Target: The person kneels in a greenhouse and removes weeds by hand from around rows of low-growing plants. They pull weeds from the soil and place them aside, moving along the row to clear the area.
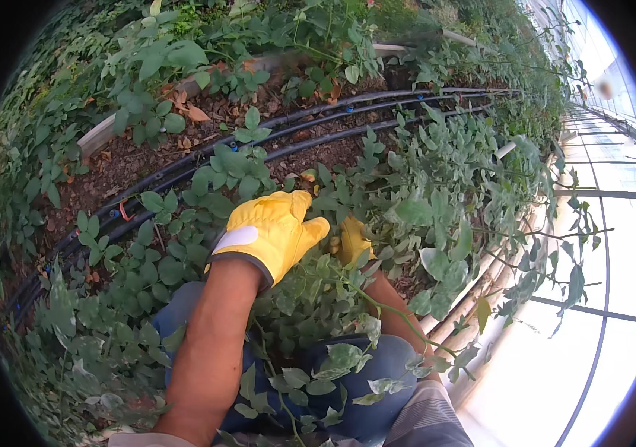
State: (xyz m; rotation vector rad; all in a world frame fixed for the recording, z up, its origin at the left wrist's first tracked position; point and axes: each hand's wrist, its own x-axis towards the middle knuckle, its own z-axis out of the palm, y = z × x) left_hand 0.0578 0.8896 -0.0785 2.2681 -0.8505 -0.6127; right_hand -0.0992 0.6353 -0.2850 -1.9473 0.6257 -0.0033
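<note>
Both of my hands wear yellow work gloves and reach low among leafy bushes that look like roses. My left hand (pixel 268 234), with a pale patch on the glove's cuff, is bent forward over the stems, thumb pointing right. Its fingertips go down into the foliage, so what they touch is hidden. Close by on the right, my right hand (pixel 355 241) is mostly covered by leaves; I cannot tell whether it grips a stem. A yellow-red leaf (pixel 309 175) shows just beyond my left fingers. Dusty-looking green leaves (pixel 416 212) crowd around my right hand.
Black drip irrigation pipes (pixel 318 138) with blue fittings run across the brown soil (pixel 145 153). A red tie (pixel 124 210) hangs at one pipe. A thin leafy stem (pixel 402 315) arches over my right forearm. Greenhouse framing and film (pixel 591 246) stand at right.
</note>
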